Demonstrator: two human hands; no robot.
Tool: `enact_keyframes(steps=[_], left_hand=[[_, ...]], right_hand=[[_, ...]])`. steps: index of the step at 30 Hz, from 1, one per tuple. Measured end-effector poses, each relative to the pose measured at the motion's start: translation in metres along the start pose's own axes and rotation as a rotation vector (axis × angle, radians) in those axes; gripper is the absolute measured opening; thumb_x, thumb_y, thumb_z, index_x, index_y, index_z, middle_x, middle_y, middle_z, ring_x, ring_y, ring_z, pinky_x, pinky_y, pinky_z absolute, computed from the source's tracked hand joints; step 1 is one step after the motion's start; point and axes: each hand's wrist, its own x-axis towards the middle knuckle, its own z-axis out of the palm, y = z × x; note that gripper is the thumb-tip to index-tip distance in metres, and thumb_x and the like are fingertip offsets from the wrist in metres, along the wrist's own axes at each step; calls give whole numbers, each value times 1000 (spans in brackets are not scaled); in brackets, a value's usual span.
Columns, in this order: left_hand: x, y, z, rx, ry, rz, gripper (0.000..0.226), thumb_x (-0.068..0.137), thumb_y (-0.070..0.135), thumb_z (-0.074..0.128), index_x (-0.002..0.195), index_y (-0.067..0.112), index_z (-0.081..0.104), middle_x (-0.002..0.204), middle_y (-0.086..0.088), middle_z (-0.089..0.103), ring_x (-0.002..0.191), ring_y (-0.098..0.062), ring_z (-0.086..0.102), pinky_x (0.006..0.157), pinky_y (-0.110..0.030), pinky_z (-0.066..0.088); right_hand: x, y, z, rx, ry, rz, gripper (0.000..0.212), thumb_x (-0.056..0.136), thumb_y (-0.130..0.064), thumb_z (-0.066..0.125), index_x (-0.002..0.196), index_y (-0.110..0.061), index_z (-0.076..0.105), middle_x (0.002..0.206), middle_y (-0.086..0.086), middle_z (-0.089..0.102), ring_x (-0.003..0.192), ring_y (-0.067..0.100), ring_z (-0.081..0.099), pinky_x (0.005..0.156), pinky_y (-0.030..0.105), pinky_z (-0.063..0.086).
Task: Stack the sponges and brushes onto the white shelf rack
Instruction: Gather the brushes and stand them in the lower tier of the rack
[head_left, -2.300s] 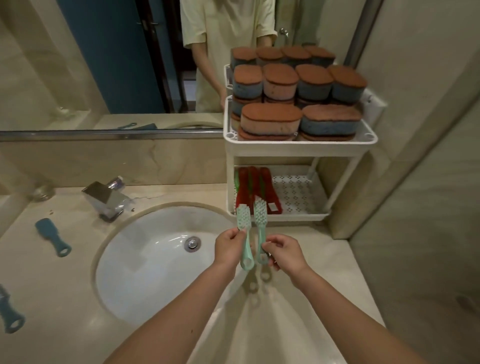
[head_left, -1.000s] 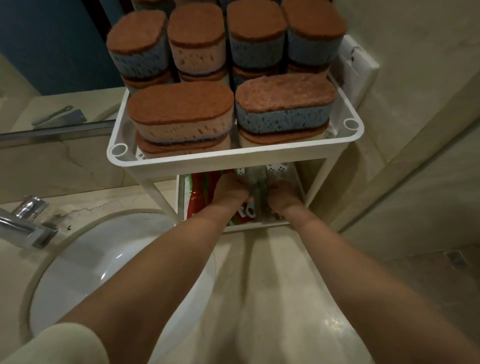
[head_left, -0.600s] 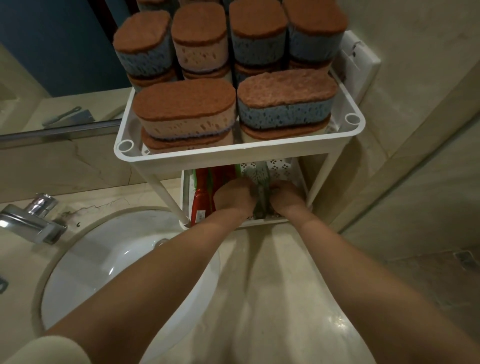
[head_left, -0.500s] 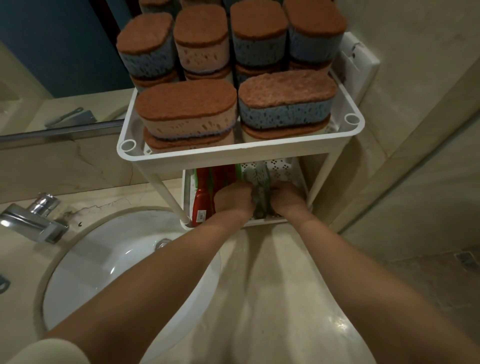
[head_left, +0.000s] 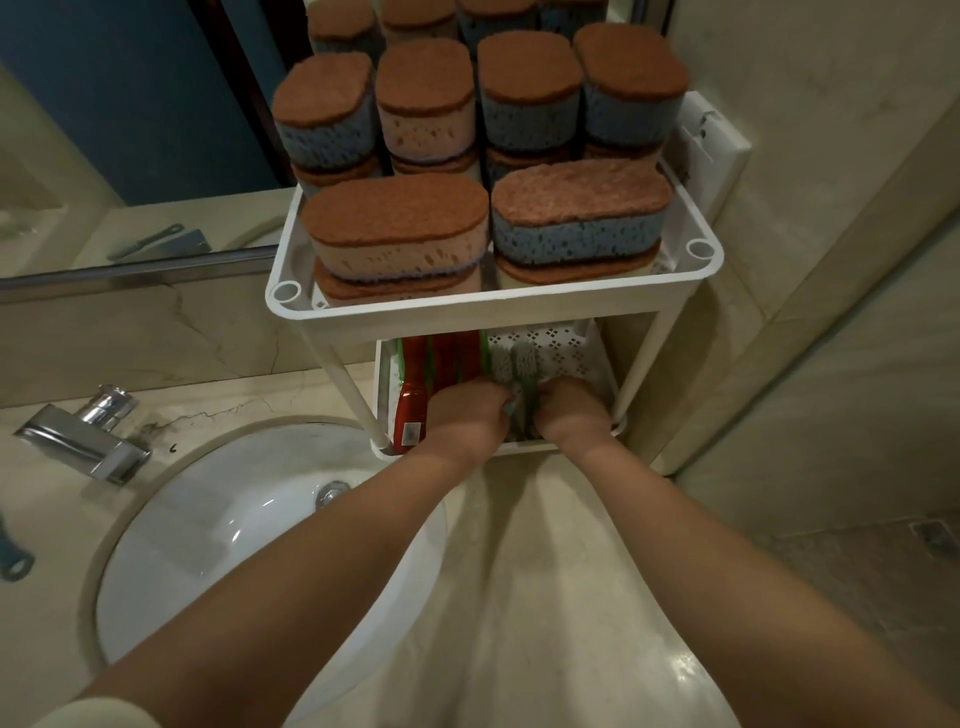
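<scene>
Both hands are sitting inside the lower tier of the white shelf rack (head_left: 493, 312). The left hand (head_left: 470, 415) is curling its grip round one green brush (head_left: 501, 364), and the right hand (head_left: 571, 413) is pinching the other green brush (head_left: 523, 358). Both brush heads are lying just right of the red brushes (head_left: 414, 384). Sponges (head_left: 395, 218) are sitting stacked on the top tier.

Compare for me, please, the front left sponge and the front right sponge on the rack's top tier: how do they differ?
The front left sponge has peach foam; the front right sponge has blue foam. The front left sponge's scouring top is darker and smoother; the front right sponge's is paler and fuzzier. Both are oval, brown-topped and lie flat, topping two-high stacks on the white shelf rack.
</scene>
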Motion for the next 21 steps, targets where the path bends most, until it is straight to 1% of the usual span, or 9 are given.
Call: enact_keyframes(steps=[2, 4, 6, 7, 9, 12, 15, 18, 21], left_hand=[[-5, -2, -1, -34, 22, 9, 26, 98, 29, 48, 115, 31, 67, 112, 4, 68, 96, -20, 65, 80, -33, 56], [-14, -6, -2, -84, 72, 33, 27, 97, 28, 48, 116, 32, 67, 115, 5, 68, 96, -19, 65, 79, -34, 57], [-25, -9, -2, -122, 131, 54, 27, 95, 25, 51, 115, 33, 67, 118, 7, 67, 96, -17, 65, 75, -32, 57], [-32, -10, -2, -145, 153, 54, 28, 94, 23, 52, 114, 33, 68, 119, 9, 66, 96, -15, 65, 74, -31, 57], [-48, -15, 1, -233, 188, 27, 28, 91, 21, 54, 112, 34, 68, 121, 13, 64, 98, -11, 64, 74, -30, 56], [-78, -25, 9, -362, 251, -16, 29, 88, 20, 54, 110, 34, 68, 118, 13, 62, 96, -9, 62, 72, -26, 51], [-109, -36, 15, -444, 292, -87, 30, 87, 19, 55, 111, 34, 66, 115, 13, 63, 90, -7, 61, 67, -22, 45], [-138, -54, 19, -562, 313, -198, 31, 86, 20, 55, 107, 41, 63, 109, 20, 61, 78, 1, 57, 62, -19, 43], [-165, -80, 21, -654, 326, -336, 32, 85, 22, 55, 105, 46, 60, 105, 27, 59, 81, 8, 55, 65, -7, 38]], right_hand=[[-7, -1, -3, 39, 20, -14, 24, 92, -12, 52, 109, -15, 69, 110, 9, 68, 101, 26, 63, 79, 28, 51], [-18, 0, -4, 83, 71, -50, 25, 92, -13, 51, 109, -16, 69, 109, 9, 68, 98, 27, 63, 80, 31, 53], [-32, 3, -3, 139, 156, -113, 25, 90, -14, 51, 107, -20, 70, 107, 7, 69, 95, 27, 63, 78, 31, 53], [-41, 5, -1, 168, 201, -139, 26, 89, -13, 53, 105, -22, 71, 106, 5, 70, 92, 26, 64, 75, 29, 52], [-58, 7, 6, 229, 256, -166, 26, 88, -12, 55, 106, -24, 70, 106, 1, 70, 89, 20, 63, 72, 25, 46], [-81, 5, 23, 359, 277, -213, 26, 91, -14, 53, 110, -20, 69, 113, 0, 68, 101, 19, 62, 77, 26, 46], [-99, -6, 40, 407, 264, -261, 23, 91, -15, 53, 106, -22, 69, 110, -2, 68, 97, 15, 61, 79, 27, 47], [-113, -26, 57, 439, 183, -297, 20, 90, -17, 54, 101, -28, 68, 106, -7, 67, 91, 8, 59, 80, 26, 48], [-127, -50, 78, 479, 104, -351, 21, 88, -18, 55, 98, -30, 68, 97, -11, 68, 85, 6, 62, 79, 31, 53]])
